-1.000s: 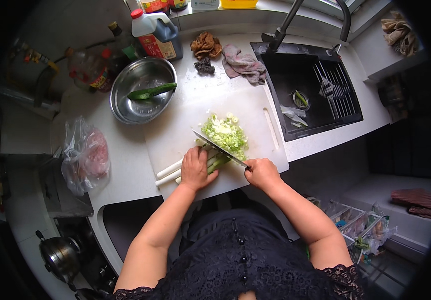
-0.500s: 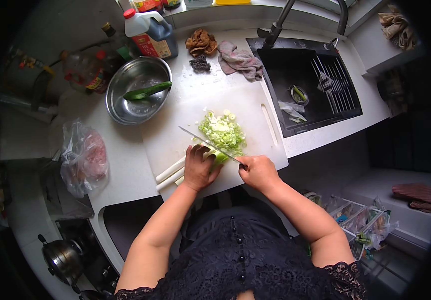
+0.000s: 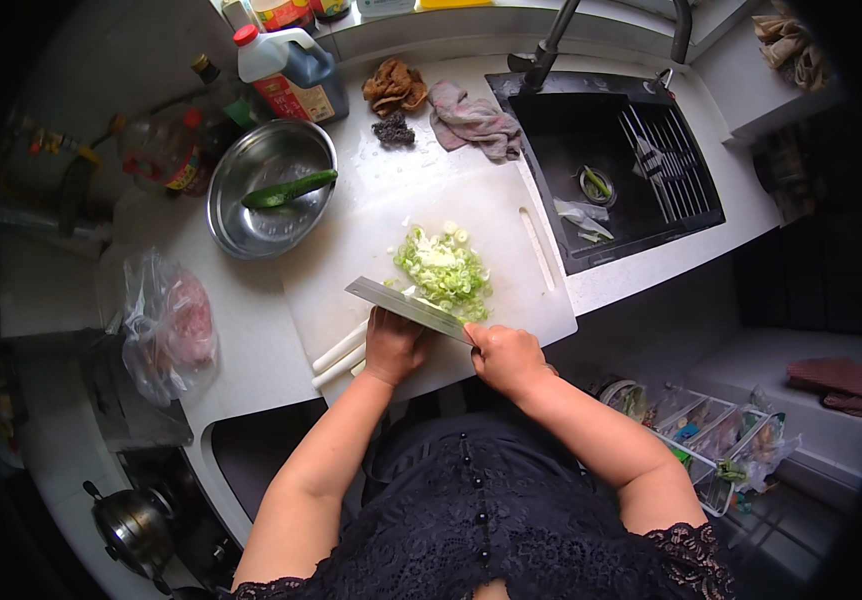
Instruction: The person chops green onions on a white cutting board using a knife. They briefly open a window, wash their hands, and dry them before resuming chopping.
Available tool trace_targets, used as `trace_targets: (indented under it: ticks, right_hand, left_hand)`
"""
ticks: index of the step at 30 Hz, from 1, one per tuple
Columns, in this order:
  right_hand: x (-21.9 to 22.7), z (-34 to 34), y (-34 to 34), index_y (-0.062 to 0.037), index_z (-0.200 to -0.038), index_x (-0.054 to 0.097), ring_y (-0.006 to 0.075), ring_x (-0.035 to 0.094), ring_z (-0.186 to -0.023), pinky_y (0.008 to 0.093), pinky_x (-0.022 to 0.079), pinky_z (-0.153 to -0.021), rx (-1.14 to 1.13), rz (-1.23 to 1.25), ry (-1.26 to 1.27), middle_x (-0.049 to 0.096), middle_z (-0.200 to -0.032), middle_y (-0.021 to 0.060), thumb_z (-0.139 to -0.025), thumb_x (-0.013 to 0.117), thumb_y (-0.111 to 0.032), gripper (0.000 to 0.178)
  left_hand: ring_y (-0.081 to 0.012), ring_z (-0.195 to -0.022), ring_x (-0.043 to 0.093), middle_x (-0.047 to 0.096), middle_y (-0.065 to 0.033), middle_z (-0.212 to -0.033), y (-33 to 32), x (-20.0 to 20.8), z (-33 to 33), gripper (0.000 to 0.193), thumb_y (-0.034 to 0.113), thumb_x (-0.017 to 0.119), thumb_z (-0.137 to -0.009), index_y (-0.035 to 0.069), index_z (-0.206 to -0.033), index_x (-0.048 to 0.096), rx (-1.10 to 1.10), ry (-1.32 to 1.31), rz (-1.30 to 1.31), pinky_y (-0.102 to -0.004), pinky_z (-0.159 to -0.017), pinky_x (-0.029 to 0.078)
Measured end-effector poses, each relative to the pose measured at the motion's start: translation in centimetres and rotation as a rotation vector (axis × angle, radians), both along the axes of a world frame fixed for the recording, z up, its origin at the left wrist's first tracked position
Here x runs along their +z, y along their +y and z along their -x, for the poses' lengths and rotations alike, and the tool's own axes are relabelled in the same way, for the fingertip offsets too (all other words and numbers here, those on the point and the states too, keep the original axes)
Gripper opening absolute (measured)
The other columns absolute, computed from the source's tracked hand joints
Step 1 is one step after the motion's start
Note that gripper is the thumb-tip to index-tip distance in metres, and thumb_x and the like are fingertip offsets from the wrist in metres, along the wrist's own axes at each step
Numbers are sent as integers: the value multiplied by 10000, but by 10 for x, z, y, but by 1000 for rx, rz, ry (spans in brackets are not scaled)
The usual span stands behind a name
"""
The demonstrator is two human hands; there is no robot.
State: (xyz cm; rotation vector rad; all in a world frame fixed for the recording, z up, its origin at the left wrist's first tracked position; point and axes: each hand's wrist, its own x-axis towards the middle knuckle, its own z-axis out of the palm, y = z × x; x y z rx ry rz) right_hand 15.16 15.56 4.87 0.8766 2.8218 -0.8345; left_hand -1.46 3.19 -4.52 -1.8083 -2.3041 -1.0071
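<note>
My right hand (image 3: 511,358) grips the handle of a kitchen knife (image 3: 406,307), its broad blade tilted so that the flat side shows. Beneath the blade, my left hand (image 3: 393,350) closes over a bundle of scallion stalks (image 3: 339,352); its fingertips are hidden by the knife. The white ends of the stalks stick out to the left, over the near edge of a white cutting board (image 3: 336,235). Just beyond the blade lies a loose heap of chopped scallion (image 3: 443,268), pale green and white.
A steel bowl (image 3: 229,232) holding a cucumber (image 3: 289,189) stands at the far left of the board. Bagged meat (image 3: 189,318) lies left. Behind are a large jug (image 3: 291,75), a rag (image 3: 473,122) and a scouring pad (image 3: 393,129). A black sink (image 3: 641,240) is at right.
The knife has rolled from edge-on to showing its flat side, and its tip has shifted down and slightly left. My right hand has lowered a little; my left hand's fingers are now covered.
</note>
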Motion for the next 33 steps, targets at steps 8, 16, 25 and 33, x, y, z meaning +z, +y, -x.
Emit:
trace_targets:
  ticks: [8,16,25,33]
  right_hand:
    - [-3,-2,0,-104,-904,577,374,655,-673,495,534,-611,9,1,44,646,-730,163,-806,597,-143,106]
    - [0,1,5,-139,-986,655,363,662,-731,484,536,-666,-65,64,32,671,-780,149,-810,601,-163,185]
    - [13,1,5,-146,-974,669,372,657,-746,489,531,-678,-64,73,13,672,-795,156,-808,587,-163,186]
    - [7,2,3,-107,-909,624,383,657,-734,503,526,-668,-27,49,-36,667,-778,169,-796,568,-146,132]
  left_hand:
    - [-395,-1037,523,562,-148,-1142,4,17,0,422,269,737,-722,129,-1108,640,-38,-45,-25,-501,-899,419]
    - [-342,-948,541,583,-122,-1017,4,7,0,280,209,738,-712,116,-964,660,-10,-31,-56,-469,-840,420]
    - [-347,-925,553,595,-111,-1017,6,11,-2,322,159,738,-684,116,-993,660,11,27,-13,-462,-800,438]
    - [-358,-986,554,603,-114,-1065,4,-1,-1,359,164,730,-676,123,-1027,665,1,37,-5,-472,-838,439]
